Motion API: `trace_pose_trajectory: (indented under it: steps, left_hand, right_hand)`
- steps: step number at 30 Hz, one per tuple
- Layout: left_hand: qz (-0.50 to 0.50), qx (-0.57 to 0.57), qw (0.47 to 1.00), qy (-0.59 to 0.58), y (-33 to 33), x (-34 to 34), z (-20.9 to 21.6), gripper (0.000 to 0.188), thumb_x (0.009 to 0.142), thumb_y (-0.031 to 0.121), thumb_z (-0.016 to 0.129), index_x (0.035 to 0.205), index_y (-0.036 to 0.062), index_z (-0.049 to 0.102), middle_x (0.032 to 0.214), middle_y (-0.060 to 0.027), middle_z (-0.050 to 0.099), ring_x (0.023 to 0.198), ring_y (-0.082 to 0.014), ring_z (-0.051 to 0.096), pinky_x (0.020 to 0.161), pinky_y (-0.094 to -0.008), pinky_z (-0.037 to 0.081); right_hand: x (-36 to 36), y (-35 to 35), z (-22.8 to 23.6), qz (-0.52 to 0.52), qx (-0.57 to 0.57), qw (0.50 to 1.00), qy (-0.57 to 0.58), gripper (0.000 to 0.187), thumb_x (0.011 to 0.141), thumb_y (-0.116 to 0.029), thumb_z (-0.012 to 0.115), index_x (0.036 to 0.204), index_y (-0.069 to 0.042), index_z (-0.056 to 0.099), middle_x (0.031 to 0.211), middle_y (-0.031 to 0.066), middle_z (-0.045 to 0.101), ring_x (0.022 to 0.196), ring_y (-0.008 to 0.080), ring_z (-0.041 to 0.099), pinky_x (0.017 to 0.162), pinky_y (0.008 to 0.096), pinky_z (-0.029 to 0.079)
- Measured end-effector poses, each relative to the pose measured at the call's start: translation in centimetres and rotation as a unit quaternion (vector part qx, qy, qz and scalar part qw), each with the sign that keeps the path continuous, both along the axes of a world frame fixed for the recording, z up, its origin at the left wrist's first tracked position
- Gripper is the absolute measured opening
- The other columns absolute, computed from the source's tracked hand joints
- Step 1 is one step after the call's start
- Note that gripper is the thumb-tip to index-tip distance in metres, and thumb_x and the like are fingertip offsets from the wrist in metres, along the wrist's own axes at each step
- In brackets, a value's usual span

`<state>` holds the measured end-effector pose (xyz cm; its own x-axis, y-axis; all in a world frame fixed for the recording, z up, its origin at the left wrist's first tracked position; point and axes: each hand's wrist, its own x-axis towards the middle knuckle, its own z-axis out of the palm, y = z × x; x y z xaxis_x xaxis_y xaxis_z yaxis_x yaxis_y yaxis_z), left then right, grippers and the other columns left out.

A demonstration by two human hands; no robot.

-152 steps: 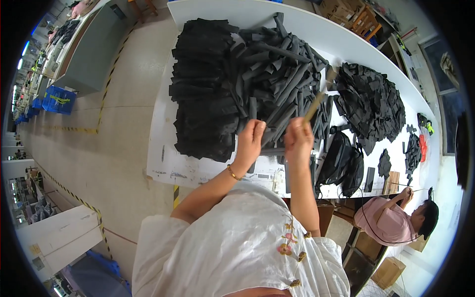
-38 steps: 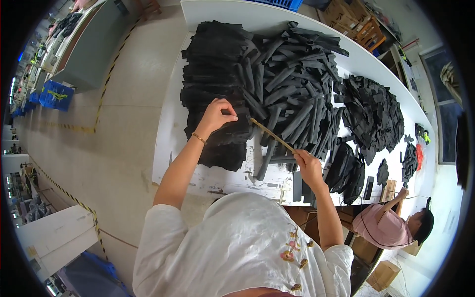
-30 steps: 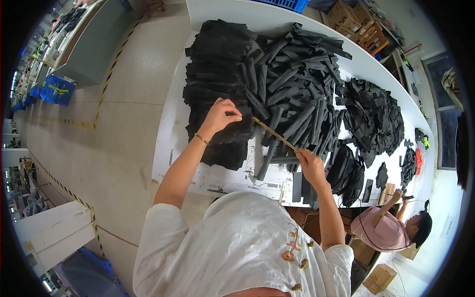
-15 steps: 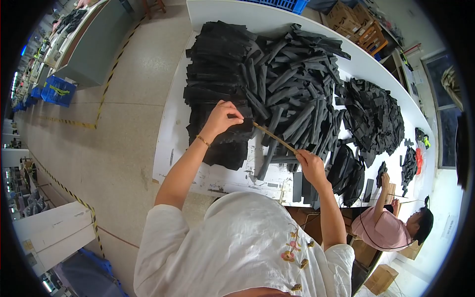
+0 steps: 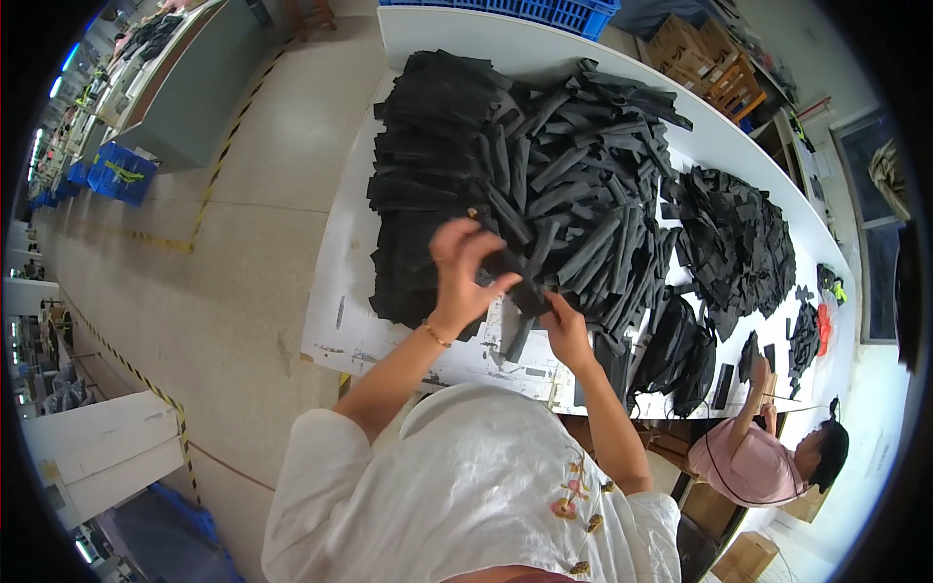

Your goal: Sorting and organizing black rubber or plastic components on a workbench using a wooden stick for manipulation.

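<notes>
Over the front of the pile, a dark fabric strip [image 5: 526,294] slants between my two hands. My right hand [image 5: 569,335] is closed at its lower end, on the thin wooden stick. Most of the stick is hidden by the strip; a small light-brown tip [image 5: 473,212] shows beyond my left fingers. My left hand [image 5: 465,277] curls around the strip's upper part, its fingers smeared by motion and its thumb against the fabric. Beneath my left hand lies a neatly layered stack of flat black fabric pieces [image 5: 428,126]. Beside it is a loose heap of folded black strips [image 5: 593,194].
A white table [image 5: 340,311] with a raised back edge bears the piles. Further right are another heap of small black pieces [image 5: 739,243] and black bundles [image 5: 675,355]. A co-worker in pink [image 5: 743,462] handles dark pieces at the right. A blue crate [image 5: 544,15] stands behind the table.
The stick was bare between my hands; now a black strip covers most of it. My right hand has moved left and down, my left hand down and right toward it.
</notes>
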<state>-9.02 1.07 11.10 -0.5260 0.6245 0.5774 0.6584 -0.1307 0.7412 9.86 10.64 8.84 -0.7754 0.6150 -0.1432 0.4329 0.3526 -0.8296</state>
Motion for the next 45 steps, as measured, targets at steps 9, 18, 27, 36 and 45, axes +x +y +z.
trace_pose_trajectory:
  steps: [9,18,27,36,45]
  left_hand:
    - [-0.072,0.179,0.557,-0.808,0.5,4.0,-5.4,0.026,0.087,0.026,0.067,0.096,0.0022,0.062,0.074,-0.0078,0.061,0.074,-0.0232,0.063,0.074,-0.0376,0.053]
    - [0.016,0.166,0.590,-0.790,1.4,1.6,-5.8,0.022,0.087,0.021,0.067,0.091,-0.0003,0.062,0.068,-0.0051,0.059,0.059,-0.0156,0.058,0.051,-0.0259,0.045]
    - [0.033,0.120,0.575,-0.809,1.2,1.7,-6.9,0.024,0.083,0.022,0.072,0.091,0.0001,0.063,0.057,0.0000,0.049,0.040,-0.0067,0.036,0.039,-0.0209,0.026]
    - [-0.007,0.126,0.593,-0.796,3.5,3.0,-4.0,0.042,0.088,0.043,0.061,0.101,0.0031,0.059,0.056,-0.0005,0.048,0.043,-0.0105,0.041,0.044,-0.0251,0.035]
    - [-0.066,0.065,0.569,-0.817,2.0,2.1,-7.1,0.030,0.087,0.031,0.066,0.092,0.0027,0.060,0.052,0.0024,0.042,0.040,-0.0082,0.038,0.038,-0.0230,0.031]
  right_hand:
    - [-3.5,-6.0,-1.7,-0.086,0.036,0.993,0.068,0.037,0.086,0.003,0.051,0.122,-0.001,0.048,0.104,0.0283,0.060,0.092,0.0456,0.059,0.072,0.0446,0.050]
    - [1.0,-8.5,-2.9,-0.049,0.053,0.997,-0.033,0.009,0.091,-0.009,0.052,0.088,-0.001,0.049,0.065,0.0282,0.056,0.063,0.0471,0.057,0.050,0.0492,0.043]
    - [8.1,-9.0,-0.2,0.030,0.045,0.995,-0.080,0.009,0.090,-0.011,0.055,0.091,-0.003,0.049,0.061,0.0252,0.054,0.059,0.0444,0.057,0.047,0.0490,0.043]
    - [8.6,-8.1,5.4,-0.027,-0.013,0.994,-0.108,0.010,0.093,-0.010,0.052,0.091,-0.001,0.049,0.059,0.0228,0.052,0.053,0.0432,0.053,0.045,0.0440,0.040]
    - [7.5,-9.1,3.2,-0.023,0.020,0.998,-0.052,0.011,0.091,-0.008,0.054,0.085,0.000,0.050,0.059,0.0222,0.052,0.055,0.0387,0.056,0.047,0.0397,0.042]
